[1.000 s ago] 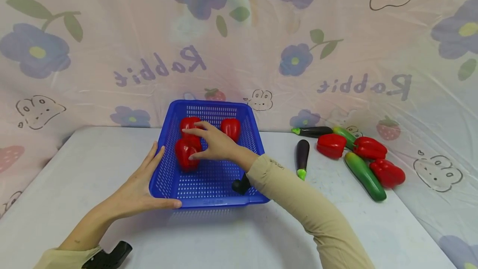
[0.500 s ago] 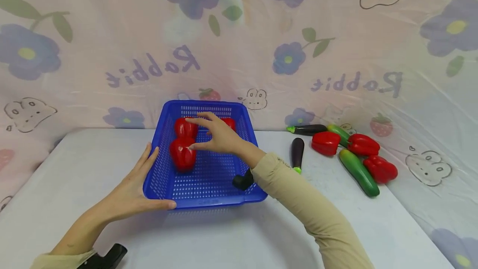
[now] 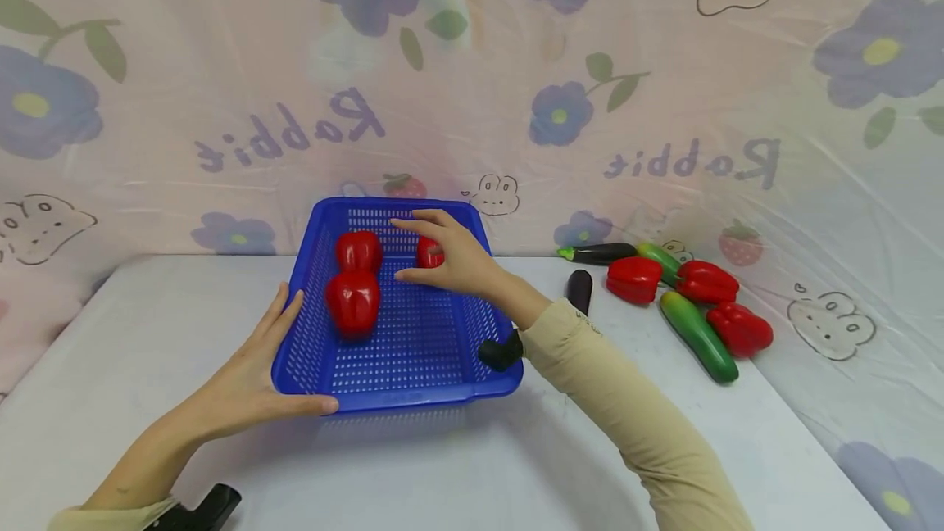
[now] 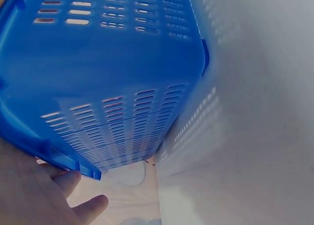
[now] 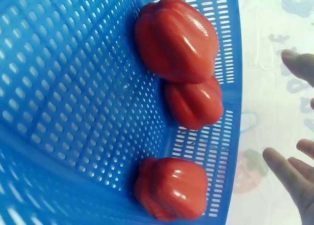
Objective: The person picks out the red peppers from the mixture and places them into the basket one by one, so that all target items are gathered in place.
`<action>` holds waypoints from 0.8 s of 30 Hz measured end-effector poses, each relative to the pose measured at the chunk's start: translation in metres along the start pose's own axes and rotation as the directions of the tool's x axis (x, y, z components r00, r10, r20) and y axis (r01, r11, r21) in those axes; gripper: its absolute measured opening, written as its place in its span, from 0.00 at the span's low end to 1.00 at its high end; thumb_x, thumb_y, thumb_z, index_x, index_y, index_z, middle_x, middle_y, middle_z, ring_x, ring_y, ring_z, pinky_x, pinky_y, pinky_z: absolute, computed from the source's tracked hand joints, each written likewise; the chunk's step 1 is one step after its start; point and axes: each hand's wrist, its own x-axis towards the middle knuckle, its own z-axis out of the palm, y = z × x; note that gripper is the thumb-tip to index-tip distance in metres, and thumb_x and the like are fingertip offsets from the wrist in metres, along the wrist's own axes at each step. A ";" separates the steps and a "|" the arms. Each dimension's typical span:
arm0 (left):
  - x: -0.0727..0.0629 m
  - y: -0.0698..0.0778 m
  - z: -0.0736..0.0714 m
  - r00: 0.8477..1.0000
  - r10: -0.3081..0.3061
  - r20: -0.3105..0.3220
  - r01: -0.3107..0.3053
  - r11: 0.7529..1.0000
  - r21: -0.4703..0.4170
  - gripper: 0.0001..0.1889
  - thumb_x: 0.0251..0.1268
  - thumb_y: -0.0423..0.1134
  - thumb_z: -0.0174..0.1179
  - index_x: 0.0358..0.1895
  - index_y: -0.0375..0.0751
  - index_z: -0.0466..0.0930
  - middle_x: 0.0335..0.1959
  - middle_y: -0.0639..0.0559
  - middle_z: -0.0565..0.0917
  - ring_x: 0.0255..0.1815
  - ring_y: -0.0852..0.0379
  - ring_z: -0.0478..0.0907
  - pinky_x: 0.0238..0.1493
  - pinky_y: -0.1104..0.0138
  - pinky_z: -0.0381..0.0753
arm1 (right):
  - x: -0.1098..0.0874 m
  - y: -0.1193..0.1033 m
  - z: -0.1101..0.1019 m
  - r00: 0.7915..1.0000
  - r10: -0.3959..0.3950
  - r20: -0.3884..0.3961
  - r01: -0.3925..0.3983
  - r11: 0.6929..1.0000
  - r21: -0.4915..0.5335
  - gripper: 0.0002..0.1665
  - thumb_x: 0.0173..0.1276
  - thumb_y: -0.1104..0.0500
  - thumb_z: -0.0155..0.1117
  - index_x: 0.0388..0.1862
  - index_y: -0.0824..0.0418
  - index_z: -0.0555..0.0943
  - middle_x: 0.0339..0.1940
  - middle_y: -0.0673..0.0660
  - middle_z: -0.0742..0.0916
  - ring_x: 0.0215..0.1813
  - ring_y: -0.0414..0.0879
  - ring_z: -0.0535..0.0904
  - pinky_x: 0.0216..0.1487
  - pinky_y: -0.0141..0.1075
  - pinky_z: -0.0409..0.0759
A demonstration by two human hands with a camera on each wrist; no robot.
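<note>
A blue perforated basket [image 3: 401, 396] stands on the white table with three red bell peppers in it. Two peppers, the nearer one [image 3: 354, 304] and the farther one [image 3: 359, 252], sit along its left side. Another pepper [image 3: 428, 251] lies at the back, partly hidden by my right hand [image 3: 465, 259]. This hand hovers over the basket, thumb and fingers spread, holding nothing; the right wrist view shows the peppers [image 5: 176, 41] below it. My left hand [image 3: 247, 383] rests against the basket's front left corner, straight thumb along the front rim [image 4: 41, 154] and extended fingers along the left side.
To the right lie more red bell peppers [image 3: 634, 279], a green cucumber-like vegetable [image 3: 699, 337], another green one behind, and two eggplants [image 3: 578, 289], one partly behind my right arm. A patterned curtain [image 3: 442, 88] hangs behind the table [image 3: 354, 482].
My right hand has moved from over the left peppers towards the back right one, fingers still spread. My left hand stays at the basket corner. The whole view has shifted slightly.
</note>
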 end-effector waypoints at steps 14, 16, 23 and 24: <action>0.002 -0.001 -0.003 1.000 0.003 0.009 -0.003 1.000 0.001 0.68 0.39 0.57 0.74 0.78 0.46 0.32 0.78 0.42 0.29 0.72 0.22 0.43 0.53 0.25 0.58 | -0.016 0.010 -0.026 0.998 0.013 -0.054 -0.009 0.996 0.085 0.39 0.58 0.52 0.72 0.69 0.53 0.71 0.70 0.62 0.69 0.59 0.56 0.79 0.53 0.43 0.83; 0.002 -0.001 -0.003 1.000 0.003 0.012 -0.003 1.000 0.001 0.68 0.39 0.57 0.73 0.78 0.47 0.31 0.78 0.42 0.29 0.72 0.22 0.44 0.53 0.25 0.58 | -0.019 0.011 -0.028 0.998 0.026 -0.054 -0.022 0.996 0.089 0.40 0.58 0.52 0.72 0.69 0.54 0.71 0.69 0.62 0.69 0.57 0.56 0.80 0.53 0.43 0.83; 0.002 -0.002 -0.003 1.000 0.009 0.011 -0.009 1.000 0.002 0.67 0.40 0.56 0.74 0.78 0.47 0.32 0.78 0.43 0.29 0.72 0.22 0.42 0.54 0.24 0.56 | -0.027 0.017 -0.034 0.997 0.051 -0.065 -0.045 0.994 0.100 0.40 0.59 0.52 0.72 0.70 0.53 0.70 0.71 0.61 0.68 0.57 0.57 0.80 0.55 0.44 0.82; 0.002 -0.002 -0.003 1.000 0.010 0.011 -0.010 1.000 0.003 0.67 0.40 0.56 0.74 0.78 0.47 0.31 0.78 0.43 0.29 0.72 0.22 0.42 0.53 0.24 0.56 | -0.028 0.018 -0.034 0.996 0.059 -0.070 -0.052 0.993 0.102 0.40 0.59 0.52 0.72 0.70 0.53 0.70 0.71 0.61 0.67 0.58 0.57 0.80 0.55 0.44 0.82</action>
